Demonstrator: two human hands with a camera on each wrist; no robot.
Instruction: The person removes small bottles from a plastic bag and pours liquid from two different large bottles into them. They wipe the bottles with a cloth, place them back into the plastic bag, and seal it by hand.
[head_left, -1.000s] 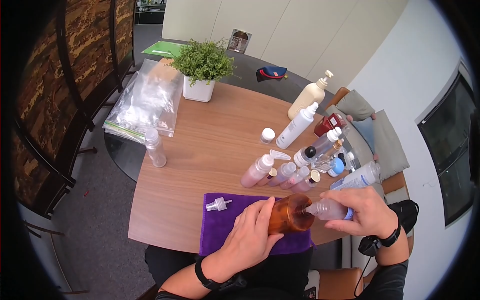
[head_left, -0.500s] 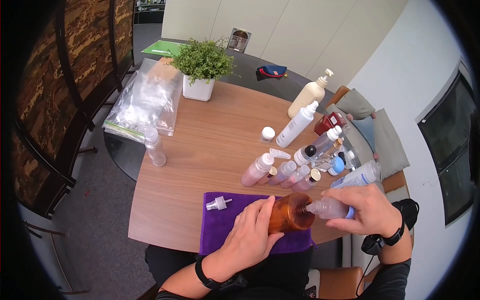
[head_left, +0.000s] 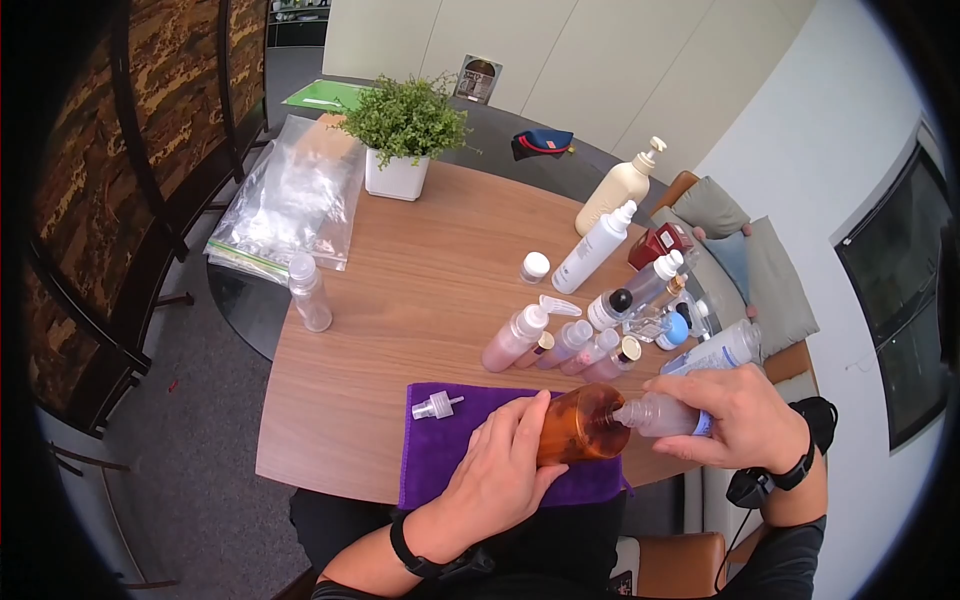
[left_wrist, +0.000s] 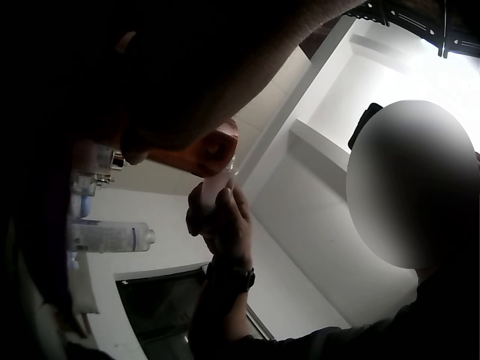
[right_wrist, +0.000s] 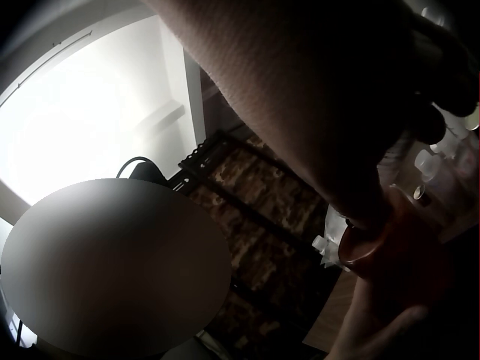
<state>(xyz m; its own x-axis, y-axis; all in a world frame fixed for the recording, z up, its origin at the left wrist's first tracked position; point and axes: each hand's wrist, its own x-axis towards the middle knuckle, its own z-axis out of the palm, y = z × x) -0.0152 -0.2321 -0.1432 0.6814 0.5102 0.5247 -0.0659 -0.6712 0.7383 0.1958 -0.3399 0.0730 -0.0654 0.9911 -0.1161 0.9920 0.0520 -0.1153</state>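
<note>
Amber bottle [head_left: 572,432] in grasp of left hand [head_left: 497,462], small bottle [head_left: 660,416], marking [head_left: 704,424] illegible, in grasp of right hand [head_left: 742,418].

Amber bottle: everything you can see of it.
The amber bottle is a glossy, translucent orange cylinder, glass or plastic by its look. It's over the purple towel; its tilt, and whether it rests there, are hard to judge. The left hand's grip wraps one side. At its round end is the neck of a small clear bottle, in the right hand's grip; whether that neck goes inside isn't clear.
</note>
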